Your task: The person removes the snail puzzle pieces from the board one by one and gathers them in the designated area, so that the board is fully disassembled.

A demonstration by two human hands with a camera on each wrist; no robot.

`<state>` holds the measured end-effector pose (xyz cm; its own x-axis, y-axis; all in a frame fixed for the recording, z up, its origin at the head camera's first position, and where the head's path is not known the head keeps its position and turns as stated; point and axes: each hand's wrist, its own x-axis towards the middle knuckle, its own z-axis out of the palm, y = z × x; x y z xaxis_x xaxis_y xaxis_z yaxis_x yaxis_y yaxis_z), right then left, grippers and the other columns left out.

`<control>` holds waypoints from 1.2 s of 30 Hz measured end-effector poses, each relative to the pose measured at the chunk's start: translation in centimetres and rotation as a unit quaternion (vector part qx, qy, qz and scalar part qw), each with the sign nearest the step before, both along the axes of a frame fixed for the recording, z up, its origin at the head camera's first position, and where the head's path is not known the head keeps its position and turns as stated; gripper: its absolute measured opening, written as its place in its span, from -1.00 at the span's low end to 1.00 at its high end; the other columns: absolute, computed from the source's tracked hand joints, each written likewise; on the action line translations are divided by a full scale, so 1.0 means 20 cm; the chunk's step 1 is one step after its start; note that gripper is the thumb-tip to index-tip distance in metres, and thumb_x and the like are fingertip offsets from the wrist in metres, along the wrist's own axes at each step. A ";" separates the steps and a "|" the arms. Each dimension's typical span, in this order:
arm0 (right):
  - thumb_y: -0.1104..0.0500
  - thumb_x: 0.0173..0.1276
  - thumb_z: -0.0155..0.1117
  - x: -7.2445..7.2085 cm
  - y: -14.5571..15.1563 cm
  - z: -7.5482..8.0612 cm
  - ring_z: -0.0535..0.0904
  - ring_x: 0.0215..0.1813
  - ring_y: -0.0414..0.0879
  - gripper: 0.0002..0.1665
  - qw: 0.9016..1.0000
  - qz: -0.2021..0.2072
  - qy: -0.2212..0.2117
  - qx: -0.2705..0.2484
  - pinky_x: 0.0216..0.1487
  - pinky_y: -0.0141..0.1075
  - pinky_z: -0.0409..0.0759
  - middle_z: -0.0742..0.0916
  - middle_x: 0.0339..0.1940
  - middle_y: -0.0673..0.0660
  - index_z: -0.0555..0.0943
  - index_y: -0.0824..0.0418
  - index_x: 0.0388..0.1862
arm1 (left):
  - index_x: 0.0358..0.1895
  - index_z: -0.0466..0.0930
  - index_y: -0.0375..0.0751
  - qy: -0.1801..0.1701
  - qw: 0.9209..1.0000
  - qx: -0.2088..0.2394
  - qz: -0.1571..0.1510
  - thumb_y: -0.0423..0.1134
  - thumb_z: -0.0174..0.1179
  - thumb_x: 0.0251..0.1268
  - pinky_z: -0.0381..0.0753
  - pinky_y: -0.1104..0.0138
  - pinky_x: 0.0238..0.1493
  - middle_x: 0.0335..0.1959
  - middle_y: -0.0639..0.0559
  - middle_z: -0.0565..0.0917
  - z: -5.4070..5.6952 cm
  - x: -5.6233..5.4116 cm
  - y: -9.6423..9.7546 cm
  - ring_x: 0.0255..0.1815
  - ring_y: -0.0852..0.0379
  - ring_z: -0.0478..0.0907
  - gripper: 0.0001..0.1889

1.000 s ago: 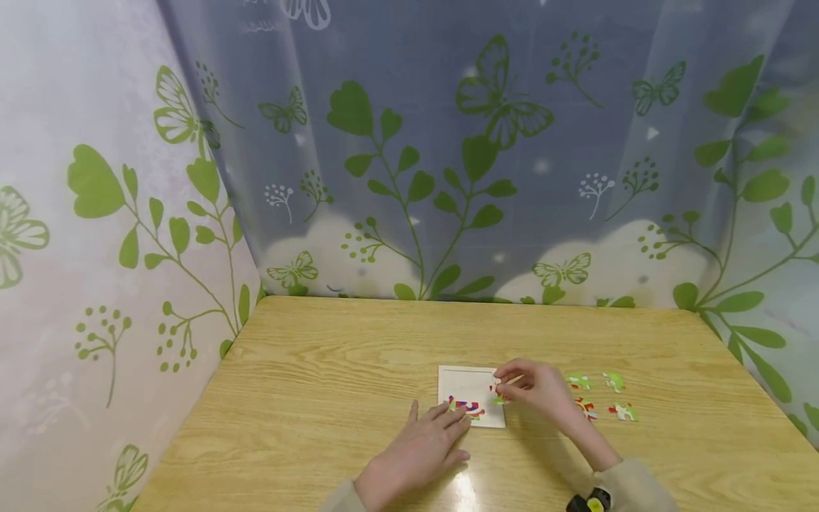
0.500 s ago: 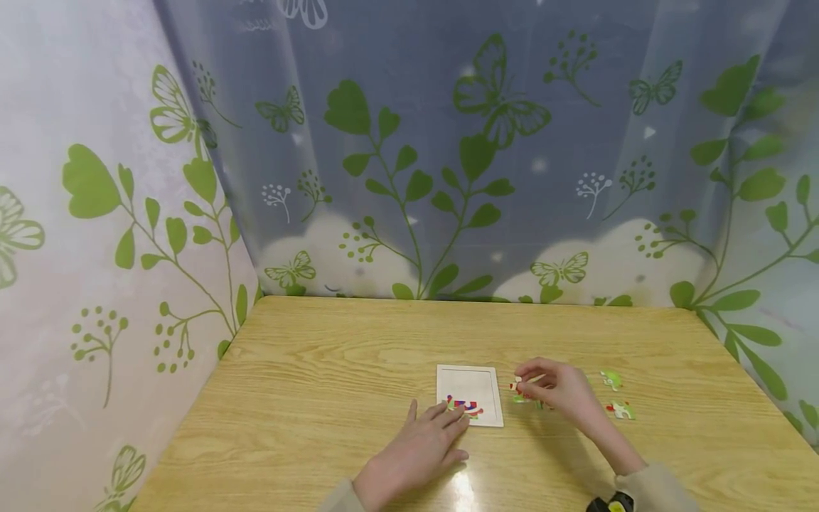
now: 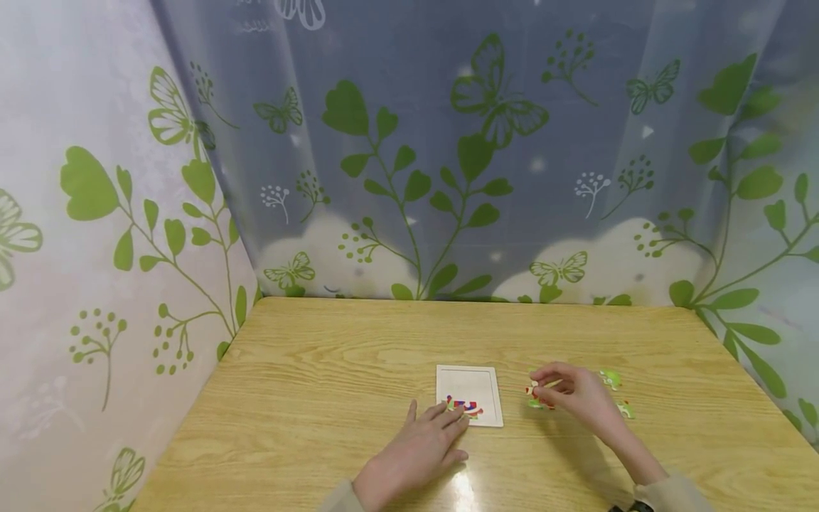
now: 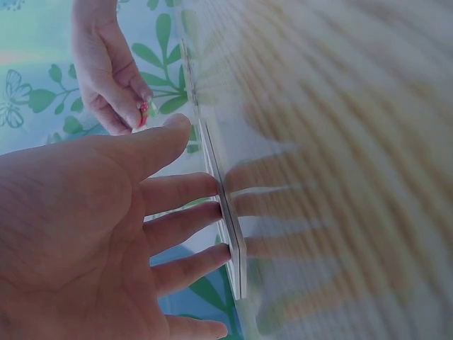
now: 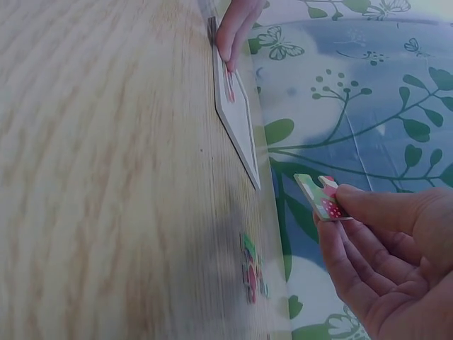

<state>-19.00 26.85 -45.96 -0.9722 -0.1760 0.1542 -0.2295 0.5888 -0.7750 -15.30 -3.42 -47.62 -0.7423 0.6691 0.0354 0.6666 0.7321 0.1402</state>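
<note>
My left hand [image 3: 419, 444] lies with fingers spread and straight over the near left edge of a white puzzle tray [image 3: 470, 384]. In the left wrist view its fingertips touch the tray's side. A few joined jigsaw pieces [image 3: 471, 408], red, blue and green, sit at the tray's near side, partly under those fingers. My right hand [image 3: 579, 398], to the right of the tray, pinches a jigsaw piece between thumb and fingers. In the right wrist view this held piece [image 5: 311, 195] is green with a red, white-dotted patch, raised above the table.
Loose jigsaw pieces [image 3: 611, 379] lie right of the tray, some hidden behind the right hand. The right wrist view shows several loose pieces [image 5: 250, 269] on the wooden table [image 3: 320, 370]. Patterned curtains [image 3: 409, 178] stand behind and at both sides.
My right hand has moved right, away from over the tray, carrying the jigsaw piece back toward the loose pieces. The left hand stays in place on the tray.
</note>
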 end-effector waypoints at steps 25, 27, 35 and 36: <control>0.10 0.38 0.41 0.10 0.23 -0.01 0.76 -0.27 -0.14 -0.60 0.997 -0.048 -0.057 0.002 -0.29 -0.30 0.66 0.79 -0.14 0.17 0.66 0.32 0.08 | 0.47 0.43 -0.03 -0.016 1.000 -0.002 -0.001 0.14 0.06 0.51 0.27 -0.30 0.40 0.50 0.09 0.41 0.01 0.01 0.00 0.52 -0.06 0.31 -0.42; 0.11 0.38 0.41 0.11 0.26 -0.01 0.76 -0.26 -0.14 -0.59 0.997 -0.050 -0.059 -0.003 -0.24 -0.28 0.69 0.79 -0.14 0.18 0.65 0.33 0.09 | 0.48 0.42 -0.03 -0.020 1.000 -0.004 0.000 0.14 0.05 0.51 0.26 -0.30 0.41 0.50 0.09 0.40 0.02 0.01 0.00 0.53 -0.06 0.30 -0.41; 0.19 0.37 0.41 0.12 0.33 -0.02 0.76 -0.29 -0.20 -0.61 0.997 -0.057 -0.049 -0.008 -0.22 -0.29 0.72 0.79 -0.15 0.22 0.65 0.39 0.10 | 0.47 0.42 -0.03 -0.017 1.000 -0.007 0.006 0.14 0.07 0.49 0.27 -0.29 0.41 0.50 0.09 0.40 0.01 0.00 0.01 0.52 -0.05 0.31 -0.40; 0.19 0.38 0.41 0.12 0.34 -0.02 0.76 -0.29 -0.21 -0.61 0.997 -0.058 -0.050 -0.006 -0.22 -0.30 0.72 0.79 -0.15 0.22 0.65 0.39 0.09 | 0.47 0.42 -0.03 -0.017 1.000 -0.009 0.005 0.14 0.07 0.50 0.27 -0.29 0.41 0.50 0.09 0.40 0.01 0.01 0.01 0.52 -0.05 0.30 -0.40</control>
<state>-16.61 33.70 -46.39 -0.9966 -0.0593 0.0577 -0.0817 0.5981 -0.7972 -15.19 -3.31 -47.33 -0.7501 0.6614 -0.0021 0.6537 0.7418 0.1495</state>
